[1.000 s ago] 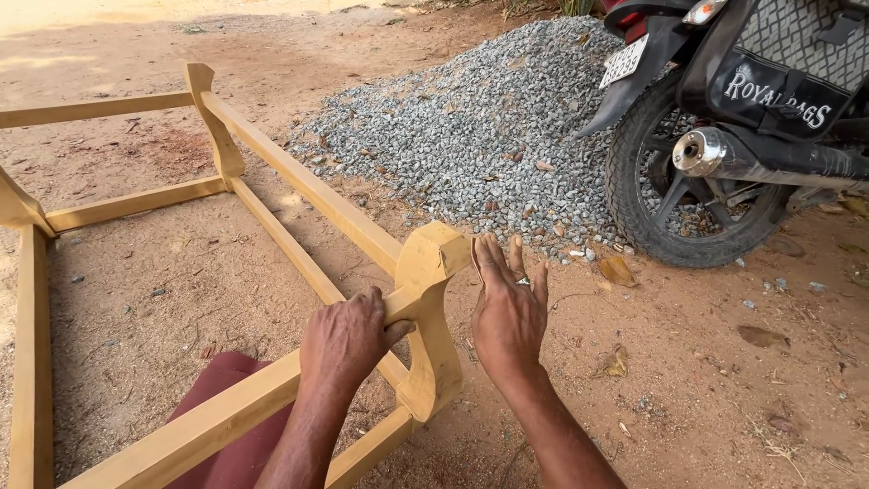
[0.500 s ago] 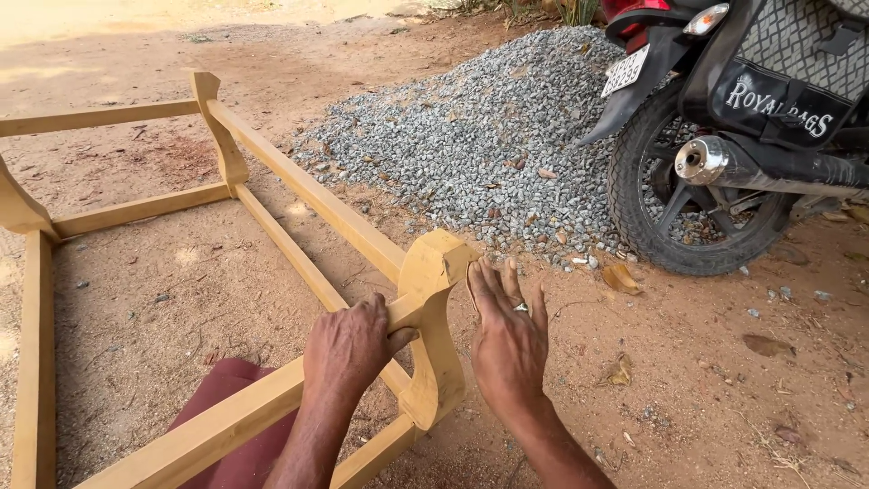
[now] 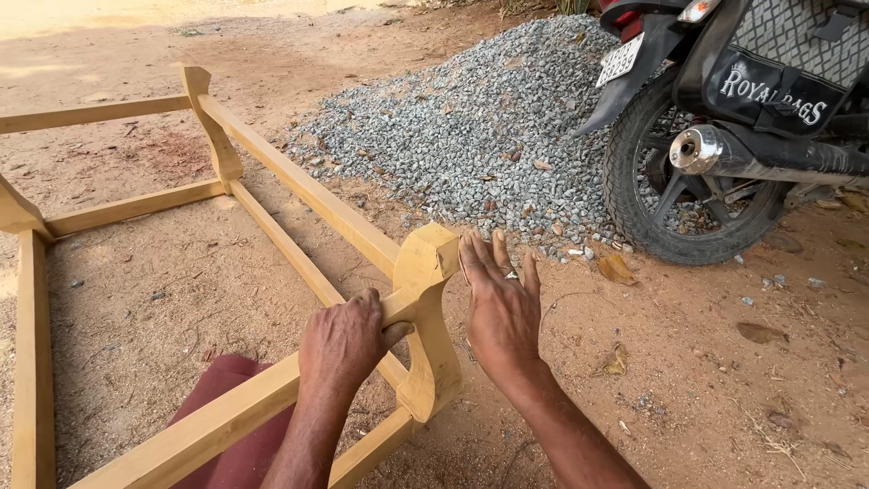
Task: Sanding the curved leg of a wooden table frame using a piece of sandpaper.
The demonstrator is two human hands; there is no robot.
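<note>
Wood in pale yellow makes up a furniture frame (image 3: 272, 163) lying on the sandy ground (image 3: 136, 299), its rails running from the far left to the near middle. Near its close end, the left hand (image 3: 344, 342) has its grip clenched around the near rail, just left of a curved leg post (image 3: 425, 317). Right of that post, the right hand (image 3: 500, 303) is released, fingers spread flat against the post's side, a ring on one finger. Farther right lie a gravel pile (image 3: 471, 127) and a motorbike's rear wheel (image 3: 697, 190).
</note>
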